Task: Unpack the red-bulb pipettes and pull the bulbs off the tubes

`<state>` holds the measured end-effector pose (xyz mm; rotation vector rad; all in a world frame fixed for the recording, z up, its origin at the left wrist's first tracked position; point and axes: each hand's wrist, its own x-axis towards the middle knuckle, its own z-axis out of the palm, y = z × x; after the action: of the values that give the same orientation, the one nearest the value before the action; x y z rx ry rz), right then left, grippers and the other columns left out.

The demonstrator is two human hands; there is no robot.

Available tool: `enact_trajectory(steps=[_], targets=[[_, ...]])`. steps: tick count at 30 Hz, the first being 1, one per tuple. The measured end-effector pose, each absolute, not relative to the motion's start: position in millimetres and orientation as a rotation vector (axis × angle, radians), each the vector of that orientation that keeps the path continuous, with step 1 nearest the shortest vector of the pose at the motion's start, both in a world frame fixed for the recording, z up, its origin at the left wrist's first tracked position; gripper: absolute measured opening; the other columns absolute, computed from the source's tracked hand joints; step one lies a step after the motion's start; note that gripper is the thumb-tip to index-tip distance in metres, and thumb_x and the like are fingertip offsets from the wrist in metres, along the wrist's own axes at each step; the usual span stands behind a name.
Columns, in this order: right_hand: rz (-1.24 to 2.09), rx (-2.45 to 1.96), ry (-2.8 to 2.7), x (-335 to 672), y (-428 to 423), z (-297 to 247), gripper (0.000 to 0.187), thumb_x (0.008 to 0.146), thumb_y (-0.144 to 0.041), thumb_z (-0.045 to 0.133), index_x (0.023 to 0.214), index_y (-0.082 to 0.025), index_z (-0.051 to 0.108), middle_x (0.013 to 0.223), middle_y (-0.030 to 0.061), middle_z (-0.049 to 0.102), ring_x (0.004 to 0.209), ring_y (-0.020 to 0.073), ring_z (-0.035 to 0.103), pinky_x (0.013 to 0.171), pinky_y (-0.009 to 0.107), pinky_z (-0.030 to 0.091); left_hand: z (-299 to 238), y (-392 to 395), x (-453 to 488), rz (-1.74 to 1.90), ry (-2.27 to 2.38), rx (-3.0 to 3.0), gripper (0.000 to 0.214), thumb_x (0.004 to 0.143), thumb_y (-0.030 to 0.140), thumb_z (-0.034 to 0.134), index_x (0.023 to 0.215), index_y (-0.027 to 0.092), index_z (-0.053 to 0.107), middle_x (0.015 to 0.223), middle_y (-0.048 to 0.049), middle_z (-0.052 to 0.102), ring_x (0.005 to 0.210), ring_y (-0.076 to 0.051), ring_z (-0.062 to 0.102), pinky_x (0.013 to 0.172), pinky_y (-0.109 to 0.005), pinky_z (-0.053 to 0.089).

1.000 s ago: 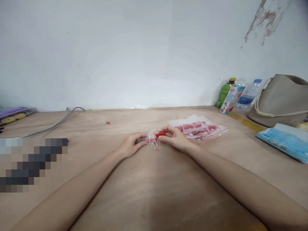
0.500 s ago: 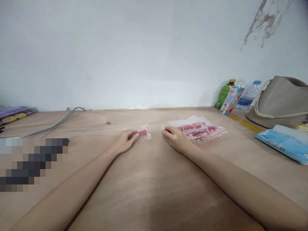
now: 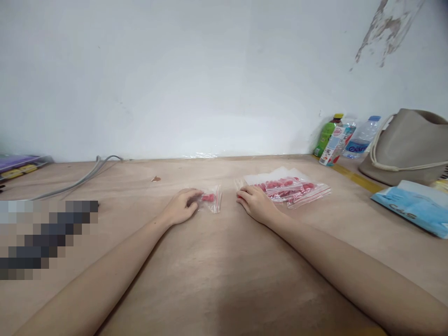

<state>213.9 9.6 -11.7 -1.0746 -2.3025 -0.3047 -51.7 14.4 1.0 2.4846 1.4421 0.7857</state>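
Note:
My left hand (image 3: 182, 206) rests on the wooden table (image 3: 217, 270) with its fingertips pinching the edge of a small clear zip bag (image 3: 211, 198) that holds a red piece. My right hand (image 3: 255, 201) lies palm down a little to the right, its fingers curled at the near edge of a pile of clear zip bags (image 3: 289, 187) filled with red pieces. A bit of red shows under its fingertips; whether it grips anything I cannot make out.
A grey cable (image 3: 82, 179) runs along the back left. Three bottles (image 3: 341, 137) stand by the wall at the right, beside a beige bag (image 3: 408, 147) and a blue packet (image 3: 411, 205). A purple box (image 3: 17, 165) sits at far left.
The hands, together on the small bag and a red piece one second ago, have parted. The left stayed with the small bag; the right moved to the pile of bags.

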Motion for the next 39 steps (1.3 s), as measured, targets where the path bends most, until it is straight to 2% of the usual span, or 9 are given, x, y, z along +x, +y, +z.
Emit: enact_trajectory(steps=[8, 12, 17, 23, 30, 39], targets=[[-0.265, -1.018, -2.131, 214, 9, -12, 0.024, 0.085, -0.010, 0.040, 0.084, -0.017, 0.063, 0.090, 0.0100, 0.059, 0.086, 0.0191, 0.053, 0.077, 0.033, 0.042, 5, 13, -50, 0.769, 1.393, 2.519, 0.042, 0.068, 0.014, 0.041, 0.105, 0.018, 0.060, 0.112, -0.0049, 0.059, 0.100, -0.021, 0.056, 0.087, -0.035, 0.046], [-0.230, -0.977, -2.163, 209, 12, -13, 0.024, 0.086, -0.014, 0.040, 0.091, -0.018, 0.063, 0.094, 0.0106, 0.059, 0.088, 0.0195, 0.053, 0.078, 0.034, 0.043, 5, 13, -49, 0.764, 1.404, 2.522, 0.042, 0.067, 0.014, 0.041, 0.104, 0.018, 0.060, 0.111, -0.0044, 0.060, 0.101, -0.021, 0.055, 0.088, -0.035, 0.046], [-0.301, -1.060, -2.301, 202, 14, -12, 0.020, 0.086, -0.021, 0.044, 0.085, -0.018, 0.064, 0.088, 0.0095, 0.062, 0.086, 0.0208, 0.053, 0.076, 0.035, 0.038, 4, 13, -48, 0.766, 1.408, 2.546, 0.043, 0.067, 0.014, 0.040, 0.105, 0.017, 0.060, 0.112, -0.0053, 0.060, 0.103, -0.021, 0.054, 0.091, -0.036, 0.044], [-0.321, -1.121, -2.253, 203, 10, -8, 0.021, 0.084, -0.031, 0.050, 0.097, -0.019, 0.061, 0.092, 0.0085, 0.064, 0.091, 0.0218, 0.050, 0.079, 0.037, 0.030, 4, 13, -49, 0.727, 1.408, 2.606, 0.048, 0.067, 0.013, 0.038, 0.111, 0.020, 0.058, 0.118, -0.0036, 0.057, 0.111, -0.022, 0.049, 0.102, -0.041, 0.033], [-0.283, -1.092, -2.183, 203, 8, -10, 0.019, 0.084, -0.033, 0.049, 0.088, -0.021, 0.063, 0.091, 0.0056, 0.062, 0.088, 0.0193, 0.049, 0.079, 0.036, 0.028, 8, 10, -46, 0.629, 1.343, 2.619, 0.052, 0.068, 0.012, 0.036, 0.117, 0.018, 0.054, 0.122, -0.0045, 0.054, 0.114, -0.020, 0.048, 0.101, -0.038, 0.035], [-0.183, -1.026, -2.211, 197, -1, -6, 0.020, 0.081, -0.033, 0.052, 0.088, -0.022, 0.066, 0.078, 0.0035, 0.060, 0.081, 0.0177, 0.047, 0.079, 0.036, 0.025, 2, 10, -41, 0.588, 1.184, 2.655, 0.044, 0.081, 0.018, 0.037, 0.123, 0.019, 0.049, 0.128, -0.0044, 0.050, 0.120, -0.020, 0.042, 0.105, -0.037, 0.029]])
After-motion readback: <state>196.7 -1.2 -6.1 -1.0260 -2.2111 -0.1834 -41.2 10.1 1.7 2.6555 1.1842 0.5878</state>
